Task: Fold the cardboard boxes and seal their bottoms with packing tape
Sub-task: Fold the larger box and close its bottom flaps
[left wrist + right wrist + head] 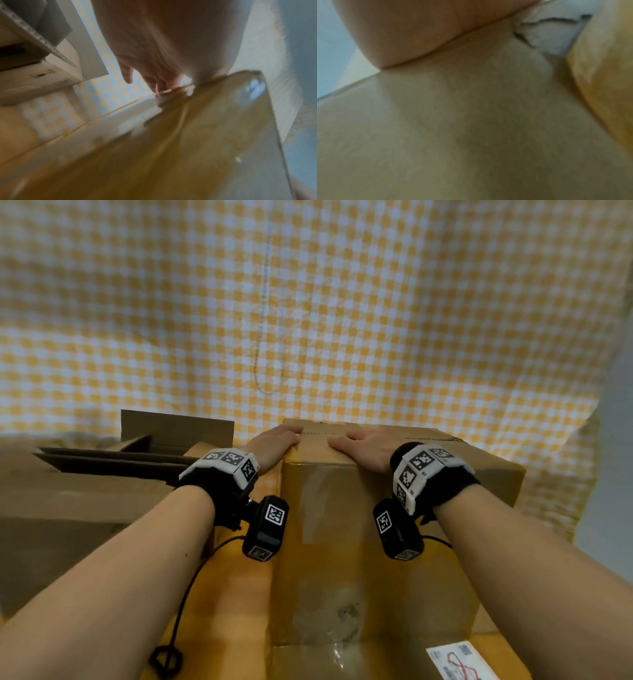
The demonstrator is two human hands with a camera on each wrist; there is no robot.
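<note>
Behind everything, from nine o'clock round to three, hangs a yellow-and-white checked cloth (342, 302), which also covers the table under the cardboard. At the centre of the head view stands the box (376, 542), upright on the table with its closed face up; a strip of clear tape (329, 501) runs down its near wall, glossy in the light. A flap (394, 659) at six o'clock lies toward the person and carries a white label (455, 660) at five o'clock. At nine o'clock, well apart from the box's far end but close by its left wall, sit other boxes (68, 501) with flaps open, one panel standing upright at eleven o'clock.

Both forearms reach in from seven and five o'clock, each wrist wrapped in a black band with white marker tiles and a small black camera hanging below. The left hand (275, 445) lies on the box's top left corner, fingers wrapped loosely over the edge; the left wrist view, blurred, shows its fingers (154, 82) reaching past the taped corner, so it grips that edge rather than lying flat. The right hand (363, 445) rests palm down on the top face just right of the seam, fingers straight and spread, pressing, grasping nothing. The right wrist view shows only blurred cardboard (471, 135) and the heel of the hand.
</note>
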